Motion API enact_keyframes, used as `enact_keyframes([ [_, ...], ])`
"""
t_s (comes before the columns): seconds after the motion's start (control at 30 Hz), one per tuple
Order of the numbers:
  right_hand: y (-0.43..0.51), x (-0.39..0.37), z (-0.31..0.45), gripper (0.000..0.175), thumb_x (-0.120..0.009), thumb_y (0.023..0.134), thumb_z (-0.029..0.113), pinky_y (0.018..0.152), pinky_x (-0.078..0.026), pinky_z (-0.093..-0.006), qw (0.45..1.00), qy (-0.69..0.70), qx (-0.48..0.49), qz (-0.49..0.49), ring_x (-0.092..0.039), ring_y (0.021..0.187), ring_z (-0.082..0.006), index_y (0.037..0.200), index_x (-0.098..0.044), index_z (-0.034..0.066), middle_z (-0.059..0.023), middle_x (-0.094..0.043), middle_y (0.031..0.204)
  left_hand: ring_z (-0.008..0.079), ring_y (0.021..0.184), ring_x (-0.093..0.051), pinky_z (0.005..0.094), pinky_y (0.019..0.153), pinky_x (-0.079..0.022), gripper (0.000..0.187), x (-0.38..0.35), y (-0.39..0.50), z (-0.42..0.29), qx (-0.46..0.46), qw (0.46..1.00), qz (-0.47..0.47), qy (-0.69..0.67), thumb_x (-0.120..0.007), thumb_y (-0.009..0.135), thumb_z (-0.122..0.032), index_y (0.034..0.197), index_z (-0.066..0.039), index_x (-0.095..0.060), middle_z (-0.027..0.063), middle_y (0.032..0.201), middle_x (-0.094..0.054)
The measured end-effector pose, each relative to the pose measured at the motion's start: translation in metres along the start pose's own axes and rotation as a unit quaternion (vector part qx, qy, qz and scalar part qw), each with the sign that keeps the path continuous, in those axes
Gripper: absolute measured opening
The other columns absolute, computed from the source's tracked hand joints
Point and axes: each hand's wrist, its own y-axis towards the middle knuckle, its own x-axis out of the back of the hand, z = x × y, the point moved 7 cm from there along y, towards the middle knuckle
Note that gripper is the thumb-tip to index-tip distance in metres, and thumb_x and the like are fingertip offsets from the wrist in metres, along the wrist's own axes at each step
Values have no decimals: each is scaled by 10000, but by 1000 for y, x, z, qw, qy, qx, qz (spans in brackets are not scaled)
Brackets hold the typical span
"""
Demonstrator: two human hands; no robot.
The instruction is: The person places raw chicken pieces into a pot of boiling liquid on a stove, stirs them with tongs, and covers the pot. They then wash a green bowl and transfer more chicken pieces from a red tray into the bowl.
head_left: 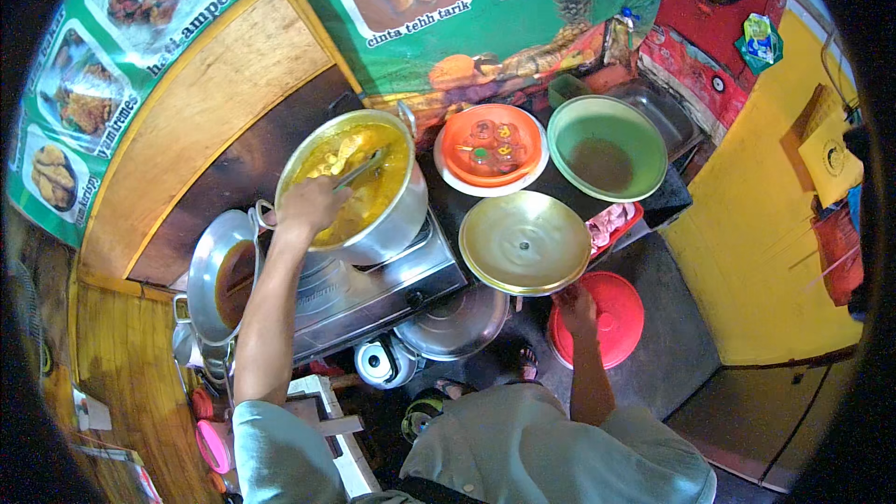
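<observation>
A deep aluminium pot (388, 224) of yellow broth with pale pieces in it stands on a steel gas stove (392, 287). My left hand (315, 206) is over the pot's near left rim, closed around the handle of a metal utensil (362, 169), whose far end reaches into the broth. My right hand (575, 304) grips the near right edge of a round metal lid (525, 241), held with its hollow side up beside the pot; most of those fingers are hidden under the rim.
A wok (203, 280) of brown liquid stands left of the pot. Beyond the lid are an orange bowl (455, 127) with small items and a green basin (654, 147). A red tray (626, 231) of pink pieces, a red round lid (623, 322) and a rice cooker (385, 364) are nearby.
</observation>
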Motion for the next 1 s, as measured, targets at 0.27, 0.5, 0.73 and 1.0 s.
enact_keyframes([
  [0.27,47,-31,-81,362,-574,1022,325,905,-555,-392,972,196,-66,113,-653,1067,-232,1279,-623,74,-108,-675,1242,373,985,-709,507,892,-544,433,28,-65,20,45,998,31,-12,-576,960,-473,1256,-188,-712,230,1049,-725],
  [0.5,80,-48,-105,358,-581,1014,309,906,-551,-390,964,218,-62,141,-654,1057,-233,1271,-626,63,-112,-680,1227,390,973,-713,520,880,-546,431,11,-60,11,31,999,24,0,-572,962,-469,1230,-160,-709,239,1010,-729],
  [0.73,87,-71,-114,355,-589,1006,293,906,-547,-388,965,213,-73,136,-655,1048,-234,1263,-629,52,-117,-684,1212,393,990,-711,519,893,-559,382,58,-42,65,105,993,-38,21,-580,950,-433,1147,-148,-741,222,1057,-729],
  [1.0,90,-83,-116,350,-598,996,274,906,-543,-386,973,176,-78,130,-656,1037,-234,1254,-632,40,-122,-690,1194,391,961,-722,503,864,-572,463,18,-28,64,119,992,-7,44,-601,938,-501,1133,-107,-742,208,1004,-742],
])
